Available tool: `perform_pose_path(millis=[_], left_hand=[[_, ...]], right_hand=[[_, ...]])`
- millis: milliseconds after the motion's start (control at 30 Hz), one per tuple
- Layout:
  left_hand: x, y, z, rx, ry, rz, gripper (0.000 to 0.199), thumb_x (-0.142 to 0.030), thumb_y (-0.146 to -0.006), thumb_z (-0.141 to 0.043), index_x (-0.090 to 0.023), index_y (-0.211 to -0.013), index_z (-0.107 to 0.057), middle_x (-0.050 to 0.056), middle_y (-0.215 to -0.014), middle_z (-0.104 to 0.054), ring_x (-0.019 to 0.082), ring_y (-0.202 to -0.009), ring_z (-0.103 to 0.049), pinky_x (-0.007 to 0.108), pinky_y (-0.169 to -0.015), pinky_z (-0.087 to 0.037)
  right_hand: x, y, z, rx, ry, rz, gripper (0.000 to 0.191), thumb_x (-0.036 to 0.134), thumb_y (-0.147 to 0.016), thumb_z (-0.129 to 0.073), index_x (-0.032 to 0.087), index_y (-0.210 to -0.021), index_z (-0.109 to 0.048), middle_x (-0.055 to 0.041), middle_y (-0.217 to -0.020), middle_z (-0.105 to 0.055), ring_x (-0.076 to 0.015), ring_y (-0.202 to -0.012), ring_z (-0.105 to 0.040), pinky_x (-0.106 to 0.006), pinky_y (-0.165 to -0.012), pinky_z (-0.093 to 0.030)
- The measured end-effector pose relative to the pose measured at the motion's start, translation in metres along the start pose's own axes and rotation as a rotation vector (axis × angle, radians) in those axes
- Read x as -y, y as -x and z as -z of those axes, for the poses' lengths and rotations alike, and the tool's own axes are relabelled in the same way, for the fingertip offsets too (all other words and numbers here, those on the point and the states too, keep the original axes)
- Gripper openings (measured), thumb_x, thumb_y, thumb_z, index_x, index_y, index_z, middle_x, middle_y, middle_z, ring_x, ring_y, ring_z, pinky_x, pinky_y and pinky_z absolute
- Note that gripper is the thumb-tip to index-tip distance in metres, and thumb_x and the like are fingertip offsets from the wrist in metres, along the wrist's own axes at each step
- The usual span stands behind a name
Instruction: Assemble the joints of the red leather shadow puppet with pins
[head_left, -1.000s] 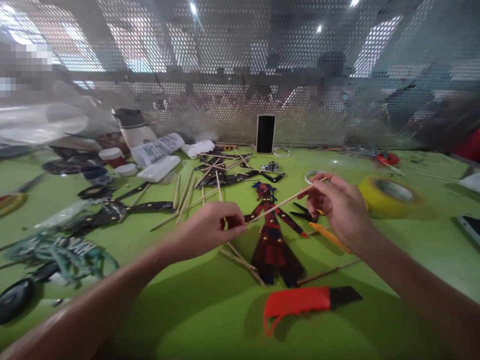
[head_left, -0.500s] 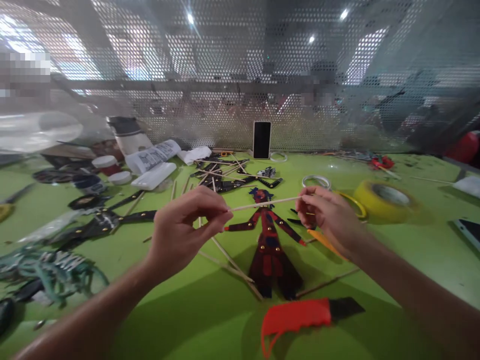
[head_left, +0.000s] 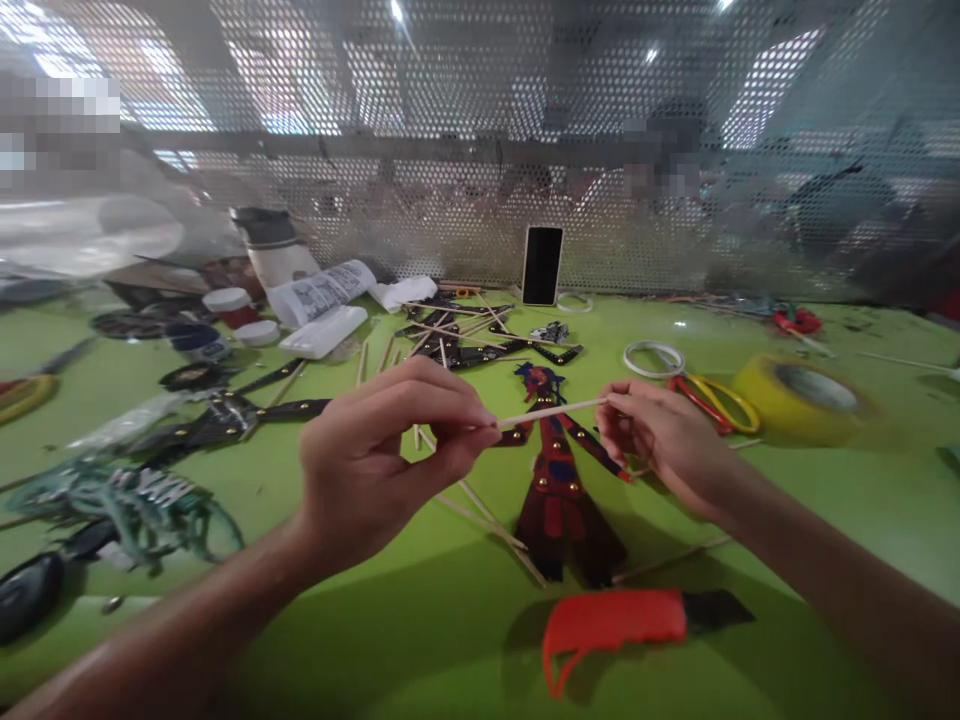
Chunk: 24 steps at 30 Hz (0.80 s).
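Observation:
A thin wooden stick (head_left: 551,411) is stretched between my two hands, raised above the green table. My left hand (head_left: 397,450) pinches its left end between thumb and fingers. At the other end, my right hand (head_left: 664,430) grips it with the fingertips. Below and behind the stick lies a jointed puppet figure (head_left: 556,480) in dark red and black, with brass fasteners at its joints. More sticks (head_left: 480,515) touch the table beside the puppet's lower left edge. A red-handled saw-like tool or cutter (head_left: 615,630) with a dark blade rests nearest me.
Yellow tape (head_left: 802,400), red-and-yellow scissors (head_left: 716,400) and a white ring (head_left: 654,358) lie at right. A phone (head_left: 541,265) stands against the perforated metal screen (head_left: 450,150). Black puppet parts (head_left: 217,430), green cord (head_left: 127,510) and paint jars (head_left: 229,306) occupy the left.
My left hand has slid along toward my right hand, so less of the stick shows between them. The camera view has shifted slightly, moving the table things rightward.

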<state>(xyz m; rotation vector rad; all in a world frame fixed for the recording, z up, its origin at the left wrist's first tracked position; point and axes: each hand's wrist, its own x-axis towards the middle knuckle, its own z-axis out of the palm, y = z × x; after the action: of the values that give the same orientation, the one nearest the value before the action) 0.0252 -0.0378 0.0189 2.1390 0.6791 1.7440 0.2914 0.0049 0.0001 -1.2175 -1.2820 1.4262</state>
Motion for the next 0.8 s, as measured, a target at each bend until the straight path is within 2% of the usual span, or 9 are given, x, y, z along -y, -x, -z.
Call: perform_pose_path(millis=[200,467,600,800], left_hand=[[0.0023,0.0013,0.0001,0.02,0.025,0.064,0.026,0.001,-0.081,-0.071,-0.021,-0.095,-0.073,0.002,-0.091,-0.068,0.012,-0.071,-0.065,0.027,-0.056,-0.056],[0.0051,0.0007,0.0013,0.02,-0.057,-0.012,0.028,0.001,-0.084,-0.067,-0.022,-0.099,-0.072,0.002,-0.092,-0.069,0.011,-0.069,-0.064,0.025,-0.056,-0.055],[0.0056,0.0003,0.0015,0.026,-0.126,-0.071,0.03,0.004,-0.082,-0.067,-0.02,-0.099,-0.072,0.003,-0.092,-0.069,0.011,-0.07,-0.063,0.025,-0.055,-0.054],[0.0071,-0.0054,0.0052,0.011,-0.338,-0.259,0.024,0.005,-0.079,-0.071,-0.016,-0.091,-0.072,0.003,-0.088,-0.07,0.012,-0.073,-0.066,0.023,-0.057,-0.055]], right_hand=[[0.0,0.0009,-0.0022,0.019,0.011,-0.014,0.019,0.036,-0.085,-0.067,0.019,-0.082,-0.058,0.0005,-0.066,-0.061,-0.0111,-0.052,-0.055,-0.023,-0.045,-0.038],[-0.0014,0.0029,-0.0043,0.029,0.037,-0.005,0.02,0.037,-0.087,-0.064,0.02,-0.081,-0.056,0.0013,-0.063,-0.059,-0.0107,-0.051,-0.053,-0.022,-0.041,-0.035],[-0.0033,0.0016,-0.0038,0.03,0.061,-0.013,0.022,0.039,-0.086,-0.064,0.02,-0.079,-0.055,0.002,-0.061,-0.059,-0.0101,-0.049,-0.052,-0.021,-0.041,-0.034],[-0.0023,0.0034,-0.0052,0.009,0.105,-0.049,0.024,0.038,-0.085,-0.062,0.02,-0.073,-0.054,0.0033,-0.055,-0.055,-0.009,-0.044,-0.048,-0.02,-0.04,-0.033]])
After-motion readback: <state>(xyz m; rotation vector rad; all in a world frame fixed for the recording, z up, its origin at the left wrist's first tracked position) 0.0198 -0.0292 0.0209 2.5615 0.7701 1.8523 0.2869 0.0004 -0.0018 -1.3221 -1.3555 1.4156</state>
